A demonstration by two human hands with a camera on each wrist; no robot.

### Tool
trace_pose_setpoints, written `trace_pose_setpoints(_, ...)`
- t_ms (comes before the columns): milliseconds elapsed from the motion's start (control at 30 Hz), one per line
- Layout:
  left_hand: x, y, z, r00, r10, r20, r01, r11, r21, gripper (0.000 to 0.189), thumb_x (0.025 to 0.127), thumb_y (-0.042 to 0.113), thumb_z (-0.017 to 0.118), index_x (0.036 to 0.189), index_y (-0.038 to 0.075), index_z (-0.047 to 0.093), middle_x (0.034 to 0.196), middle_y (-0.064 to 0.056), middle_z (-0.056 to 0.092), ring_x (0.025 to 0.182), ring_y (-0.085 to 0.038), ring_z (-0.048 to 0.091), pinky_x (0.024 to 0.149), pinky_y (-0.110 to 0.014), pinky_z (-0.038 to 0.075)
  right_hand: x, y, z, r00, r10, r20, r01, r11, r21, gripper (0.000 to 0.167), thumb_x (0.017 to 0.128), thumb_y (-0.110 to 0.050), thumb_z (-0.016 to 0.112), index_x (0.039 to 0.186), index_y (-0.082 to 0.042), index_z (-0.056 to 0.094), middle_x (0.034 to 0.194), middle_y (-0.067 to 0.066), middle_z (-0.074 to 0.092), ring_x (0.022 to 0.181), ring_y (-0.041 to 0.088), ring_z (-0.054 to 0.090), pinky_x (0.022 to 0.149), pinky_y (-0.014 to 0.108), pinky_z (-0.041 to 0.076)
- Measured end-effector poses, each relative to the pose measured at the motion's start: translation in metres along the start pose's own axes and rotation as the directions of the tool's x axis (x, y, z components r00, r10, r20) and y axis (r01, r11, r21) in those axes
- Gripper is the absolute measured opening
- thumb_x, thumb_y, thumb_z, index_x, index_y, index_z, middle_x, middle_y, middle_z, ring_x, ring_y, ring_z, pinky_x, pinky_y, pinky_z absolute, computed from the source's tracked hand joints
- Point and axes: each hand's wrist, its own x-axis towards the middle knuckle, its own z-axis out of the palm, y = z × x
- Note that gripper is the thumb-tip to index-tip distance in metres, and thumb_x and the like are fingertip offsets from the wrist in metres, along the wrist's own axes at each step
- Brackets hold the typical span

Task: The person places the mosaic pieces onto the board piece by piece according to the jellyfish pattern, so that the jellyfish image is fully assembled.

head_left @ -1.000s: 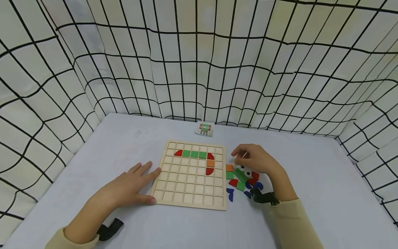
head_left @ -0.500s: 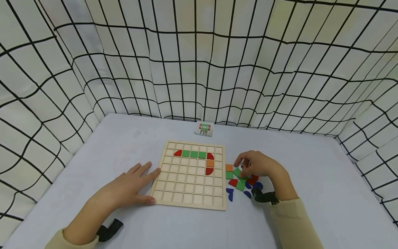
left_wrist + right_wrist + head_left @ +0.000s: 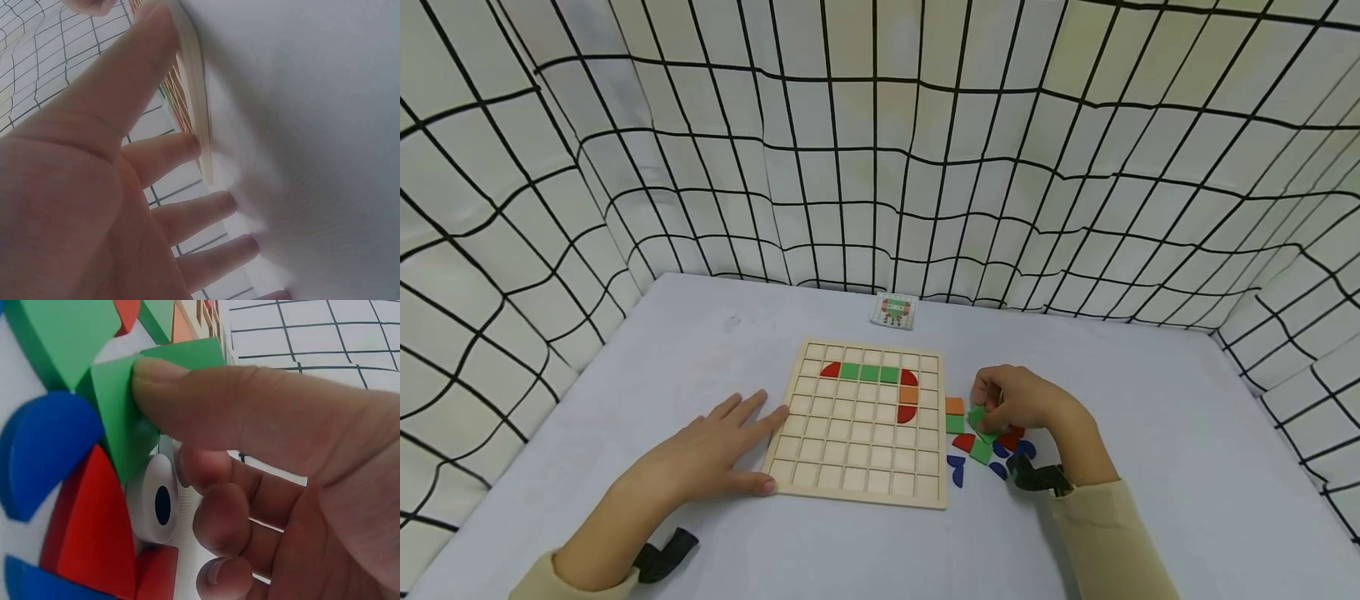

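In the head view my left hand lies spread beside the wooden grid board, fingers straight. The left wrist view has the thumb and index fingertip at the board's edge. On the board, red quarter-round tiles, three green squares and an orange square form a bent line. My right hand is over the loose pieces, fingers curled. In the right wrist view its thumb is on a green tile, pinching it; the index fingertip is hidden. Beside the tile is a white eye piece with a black pupil.
Loose red, blue and orange tiles lie right of the board. A small picture card lies behind it. White walls with black netting surround the table at the back and sides.
My right hand has come down onto the loose pieces, thumb now on a green tile, and covers the eye pieces in the head view. My left hand has stayed put.
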Motion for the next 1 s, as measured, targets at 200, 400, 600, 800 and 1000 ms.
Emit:
trace_pose_setpoints(200,0.0,0.0,0.0,1.0,0.0,-0.002,0.0,1.0,-0.002,0.093,0.079,0.065,0.071,0.154,0.018,0.04,0.158,-0.025,0.031,0.141,-0.055,0.029,0.1,-0.073,0.036,-0.002,-0.002,-0.003,1.0,-0.018,0.016,0.018,1.0,-0.02,0.027,0.077,-0.016,0.086,0.081,-0.013,0.06,0.081,0.003,0.059,0.074,0.02,0.055,0.059,0.032,0.046)
trace_pose_setpoints(400,0.0,0.0,0.0,1.0,-0.012,0.002,0.012,1.0,-0.008,0.094,0.079,0.065,0.071,0.154,0.019,0.04,0.159,-0.024,0.03,0.142,-0.055,0.028,0.1,-0.074,0.035,-0.003,-0.004,-0.002,0.999,-0.049,0.021,0.049,0.999,0.01,0.026,0.078,-0.02,0.085,0.083,-0.014,0.061,0.084,0.002,0.062,0.074,0.02,0.058,0.06,0.033,0.05)
trace_pose_setpoints(600,0.0,-0.001,0.001,1.0,-0.017,0.001,0.017,1.0,-0.003,0.094,0.079,0.065,0.071,0.154,0.02,0.04,0.159,-0.024,0.03,0.142,-0.055,0.028,0.1,-0.075,0.034,-0.003,-0.009,-0.002,0.993,-0.112,-0.021,0.112,0.994,0.01,0.021,0.084,-0.021,0.08,0.087,-0.015,0.059,0.084,0.001,0.063,0.076,0.019,0.059,0.062,0.033,0.053)
trace_pose_setpoints(800,0.001,-0.001,0.001,1.0,-0.016,0.007,0.016,1.0,-0.003,0.094,0.079,0.066,0.07,0.155,0.02,0.039,0.159,-0.023,0.03,0.142,-0.055,0.027,0.1,-0.075,0.034,0.002,-0.017,0.005,0.977,-0.18,-0.113,0.184,0.982,0.03,0.014,0.088,-0.018,0.074,0.095,-0.016,0.062,0.082,0.0,0.062,0.076,0.018,0.056,0.064,0.032,0.051)
trace_pose_setpoints(1000,0.001,-0.002,0.001,1.0,0.002,0.001,-0.002,1.0,0.005,0.095,0.078,0.067,0.069,0.154,0.019,0.04,0.159,-0.024,0.03,0.141,-0.056,0.028,0.099,-0.074,0.036,0.011,-0.027,0.02,0.96,-0.228,-0.163,0.244,0.966,0.083,0.013,0.091,-0.015,0.07,0.102,-0.015,0.063,0.084,0.0,0.062,0.077,0.018,0.056,0.067,0.033,0.051)
